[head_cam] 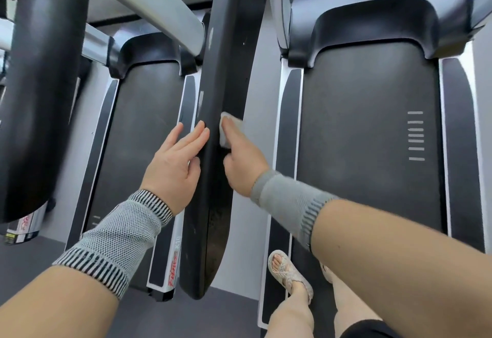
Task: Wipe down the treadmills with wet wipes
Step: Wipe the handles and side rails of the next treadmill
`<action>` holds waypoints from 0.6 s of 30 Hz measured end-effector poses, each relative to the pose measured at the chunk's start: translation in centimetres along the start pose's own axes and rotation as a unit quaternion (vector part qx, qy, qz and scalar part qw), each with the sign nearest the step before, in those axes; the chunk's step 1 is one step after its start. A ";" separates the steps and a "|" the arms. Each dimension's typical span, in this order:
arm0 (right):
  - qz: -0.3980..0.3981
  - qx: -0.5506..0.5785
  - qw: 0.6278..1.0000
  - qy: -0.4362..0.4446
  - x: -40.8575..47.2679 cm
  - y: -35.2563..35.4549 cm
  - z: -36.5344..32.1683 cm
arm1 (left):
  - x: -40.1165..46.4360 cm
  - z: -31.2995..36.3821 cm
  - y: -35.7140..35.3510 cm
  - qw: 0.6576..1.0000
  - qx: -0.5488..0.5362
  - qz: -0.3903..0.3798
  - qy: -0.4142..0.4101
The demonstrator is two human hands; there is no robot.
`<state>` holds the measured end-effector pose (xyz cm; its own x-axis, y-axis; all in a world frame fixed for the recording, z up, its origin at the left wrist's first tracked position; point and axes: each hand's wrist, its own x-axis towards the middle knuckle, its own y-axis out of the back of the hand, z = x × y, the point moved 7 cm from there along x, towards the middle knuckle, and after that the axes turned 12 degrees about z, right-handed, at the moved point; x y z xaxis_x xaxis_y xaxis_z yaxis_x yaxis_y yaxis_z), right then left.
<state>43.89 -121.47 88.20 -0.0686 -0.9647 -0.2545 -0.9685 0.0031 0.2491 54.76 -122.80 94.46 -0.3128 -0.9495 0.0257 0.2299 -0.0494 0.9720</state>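
A long black treadmill handrail (226, 53) runs down the middle of the view. My right hand (243, 163) presses a white wet wipe (229, 127) against the rail's top and right side, with fingers over the wipe. My left hand (177, 163) rests on the rail's left side with its fingers straight. Below the rail on the right lies the dark belt (370, 130) of the treadmill that I stand on. A second treadmill belt (141, 130) lies to the left.
Another black handrail (40, 79) hangs at the far left. Silver uprights (159, 7) cross the top. My sandalled foot (290, 273) stands on the right treadmill's side rail. Grey floor shows between and behind the machines.
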 end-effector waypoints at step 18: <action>0.028 0.004 0.999 -0.024 1.5 0.5 -0.1 | 3.2 0.6 1.9 0.988 0.014 0.107 -0.112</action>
<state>43.36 -122.89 88.02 -0.1340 -0.9491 -0.2849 -0.9646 0.0590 0.2572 53.58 -125.73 96.49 -0.4567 -0.8449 0.2784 0.2886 0.1554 0.9448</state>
